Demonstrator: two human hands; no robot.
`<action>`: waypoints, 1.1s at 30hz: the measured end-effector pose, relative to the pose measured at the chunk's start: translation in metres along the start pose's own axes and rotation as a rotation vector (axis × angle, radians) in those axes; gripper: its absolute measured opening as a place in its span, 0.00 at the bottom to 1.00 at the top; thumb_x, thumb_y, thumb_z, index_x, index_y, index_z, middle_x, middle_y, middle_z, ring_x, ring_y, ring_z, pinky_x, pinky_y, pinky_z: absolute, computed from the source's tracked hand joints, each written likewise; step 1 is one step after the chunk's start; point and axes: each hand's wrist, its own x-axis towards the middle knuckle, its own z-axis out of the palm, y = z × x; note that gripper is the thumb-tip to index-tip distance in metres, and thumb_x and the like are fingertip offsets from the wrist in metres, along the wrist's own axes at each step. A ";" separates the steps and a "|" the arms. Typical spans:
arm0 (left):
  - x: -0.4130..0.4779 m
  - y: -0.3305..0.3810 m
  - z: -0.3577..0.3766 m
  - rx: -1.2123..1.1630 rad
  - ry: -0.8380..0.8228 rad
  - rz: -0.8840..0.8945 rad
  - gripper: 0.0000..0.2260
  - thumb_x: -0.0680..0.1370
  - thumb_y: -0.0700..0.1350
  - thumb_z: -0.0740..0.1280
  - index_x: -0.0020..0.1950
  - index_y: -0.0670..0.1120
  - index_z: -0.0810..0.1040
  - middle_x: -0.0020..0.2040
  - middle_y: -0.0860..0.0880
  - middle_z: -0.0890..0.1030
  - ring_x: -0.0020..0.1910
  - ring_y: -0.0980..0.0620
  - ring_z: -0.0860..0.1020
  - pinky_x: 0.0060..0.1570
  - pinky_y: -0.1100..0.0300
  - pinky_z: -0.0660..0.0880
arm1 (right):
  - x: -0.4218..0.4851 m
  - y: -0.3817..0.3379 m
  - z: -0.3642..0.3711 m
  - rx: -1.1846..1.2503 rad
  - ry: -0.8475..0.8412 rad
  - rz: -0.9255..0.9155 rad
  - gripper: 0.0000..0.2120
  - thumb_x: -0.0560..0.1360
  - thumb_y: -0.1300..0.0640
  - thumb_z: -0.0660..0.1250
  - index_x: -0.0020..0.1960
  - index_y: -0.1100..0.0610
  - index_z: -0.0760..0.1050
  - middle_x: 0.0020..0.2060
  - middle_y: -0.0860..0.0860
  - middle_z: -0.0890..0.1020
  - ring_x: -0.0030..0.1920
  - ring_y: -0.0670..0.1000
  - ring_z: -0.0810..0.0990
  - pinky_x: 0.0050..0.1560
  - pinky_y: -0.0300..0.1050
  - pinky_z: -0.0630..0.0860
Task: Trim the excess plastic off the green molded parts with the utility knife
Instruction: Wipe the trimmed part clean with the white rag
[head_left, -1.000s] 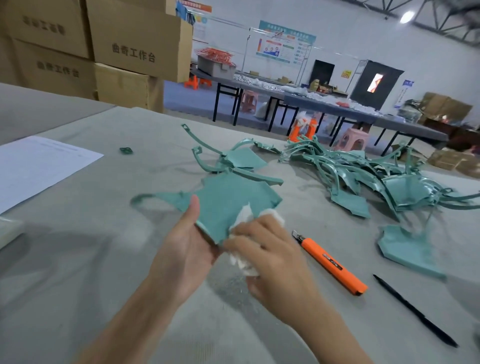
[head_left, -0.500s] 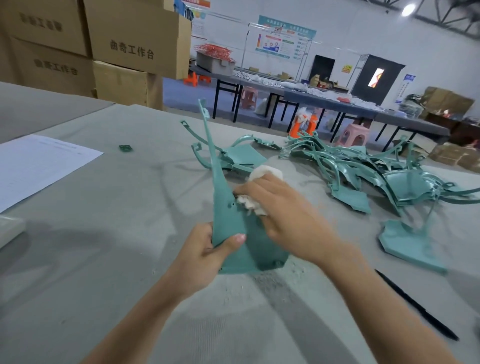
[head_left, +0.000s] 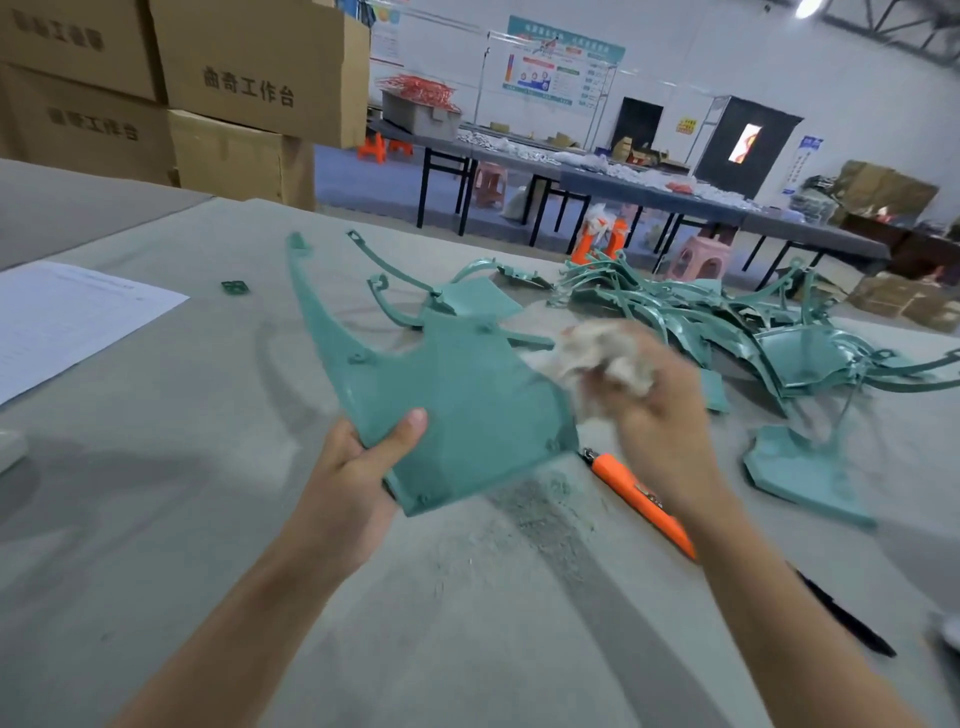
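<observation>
Table (head_left: 156, 493): grey, with shavings (head_left: 540, 509) at 6 o'clock of the part.
Pile (head_left: 727, 322): green parts heaped at 2 o'clock.
Held part (head_left: 467, 395): lifted, its horn pointing to 11 o'clock.
Left hand (head_left: 353, 483): grips its lower corner, thumb on top.
Right hand (head_left: 660, 415): clenched round a white rag (head_left: 608, 358) at the part's 3 o'clock edge.
Utility knife (head_left: 639, 493): on the table below my right wrist, lying 10-to-4; my right hand is nearer.

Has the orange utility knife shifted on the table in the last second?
No. The utility knife lies at the same slant as before, just left of the black pen, blade end pointing away from the pen.
</observation>
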 end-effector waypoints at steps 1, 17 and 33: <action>0.003 0.001 -0.001 -0.044 0.029 0.029 0.15 0.75 0.43 0.67 0.61 0.46 0.80 0.63 0.44 0.79 0.62 0.44 0.77 0.53 0.53 0.78 | 0.006 0.007 -0.014 0.036 0.139 0.057 0.14 0.74 0.74 0.62 0.47 0.56 0.77 0.40 0.42 0.81 0.40 0.46 0.77 0.39 0.44 0.74; -0.002 0.004 0.000 -0.059 -0.061 -0.131 0.18 0.72 0.46 0.69 0.61 0.47 0.80 0.63 0.43 0.79 0.62 0.43 0.78 0.53 0.49 0.78 | -0.040 -0.028 0.022 0.369 -0.028 0.012 0.12 0.76 0.62 0.68 0.51 0.48 0.85 0.45 0.46 0.86 0.47 0.46 0.83 0.46 0.37 0.75; -0.007 0.005 0.031 -0.137 0.025 0.129 0.20 0.79 0.43 0.61 0.70 0.38 0.69 0.65 0.38 0.76 0.64 0.40 0.75 0.60 0.52 0.75 | -0.062 -0.058 0.138 0.301 0.504 0.324 0.28 0.79 0.62 0.56 0.77 0.49 0.55 0.78 0.45 0.60 0.77 0.38 0.56 0.78 0.46 0.55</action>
